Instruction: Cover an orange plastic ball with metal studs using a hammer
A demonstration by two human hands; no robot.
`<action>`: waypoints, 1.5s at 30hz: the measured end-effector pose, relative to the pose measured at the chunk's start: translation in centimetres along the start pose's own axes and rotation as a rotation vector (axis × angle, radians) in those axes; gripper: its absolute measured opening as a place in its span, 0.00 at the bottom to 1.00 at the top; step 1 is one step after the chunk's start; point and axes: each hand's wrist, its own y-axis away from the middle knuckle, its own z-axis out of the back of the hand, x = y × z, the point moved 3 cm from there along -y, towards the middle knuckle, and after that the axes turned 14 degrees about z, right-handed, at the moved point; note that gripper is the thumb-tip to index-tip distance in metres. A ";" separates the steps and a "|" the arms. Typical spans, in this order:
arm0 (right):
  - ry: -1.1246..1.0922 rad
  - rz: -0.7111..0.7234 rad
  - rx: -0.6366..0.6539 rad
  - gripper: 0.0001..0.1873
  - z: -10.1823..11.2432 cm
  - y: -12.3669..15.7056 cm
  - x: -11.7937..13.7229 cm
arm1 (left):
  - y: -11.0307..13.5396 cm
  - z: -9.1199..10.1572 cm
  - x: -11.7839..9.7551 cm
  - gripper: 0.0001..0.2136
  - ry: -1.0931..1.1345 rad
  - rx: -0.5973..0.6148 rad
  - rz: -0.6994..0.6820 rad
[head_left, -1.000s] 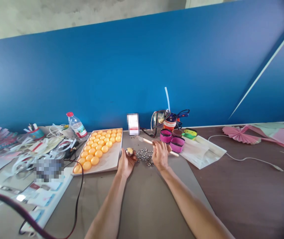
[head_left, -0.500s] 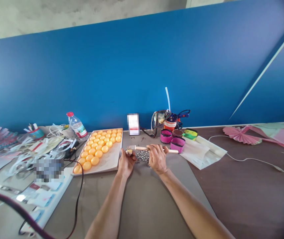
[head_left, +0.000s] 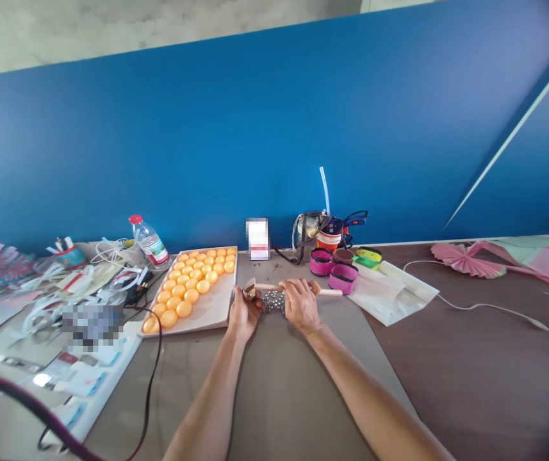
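My right hand [head_left: 302, 308] is closed around a slim tool with a pale wooden handle [head_left: 332, 292], held almost level with its flat tip to the left. That tip touches or lies just over a small round, brownish-gold and shiny object [head_left: 252, 294] pinched in my left hand [head_left: 243, 315]; I cannot make out its kind. Between my hands a heap of small silvery, bead-like pieces [head_left: 273, 301] lies on the grey mat [head_left: 293, 390], partly hidden by my right fingers. Left of my left hand stands a shallow white tray [head_left: 209, 314] with rows of orange balls [head_left: 190, 296].
A phone-like screen [head_left: 259, 246] stands against the blue partition [head_left: 236, 141]. Magenta rings [head_left: 343, 278] and white sheets [head_left: 389, 294] lie to the right. At the left are a plastic bottle [head_left: 150, 244], cables, a cluttered pile and a dark cord [head_left: 152, 384].
The tool has tilted and shifted slightly left, its flat tip turning over the small round object. My right hand has moved a little left with it. My left hand stays in place.
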 end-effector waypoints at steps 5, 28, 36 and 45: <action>-0.016 -0.015 -0.060 0.14 0.1 0.1 -0.1 | -0.1 0.1 0.0 0.19 0.015 0.054 -0.020; 0.230 -0.417 -0.008 0.14 -1.5 1.7 -4.8 | 0.4 -0.6 -0.2 0.11 -0.028 0.101 0.057; 0.263 -0.496 0.011 0.13 -1.8 2.2 -5.7 | 0.3 -0.3 0.0 0.11 -0.071 0.145 0.049; 0.280 -0.535 0.101 0.13 -2.0 2.3 -5.7 | 0.2 -0.2 0.0 0.11 -0.077 0.158 0.053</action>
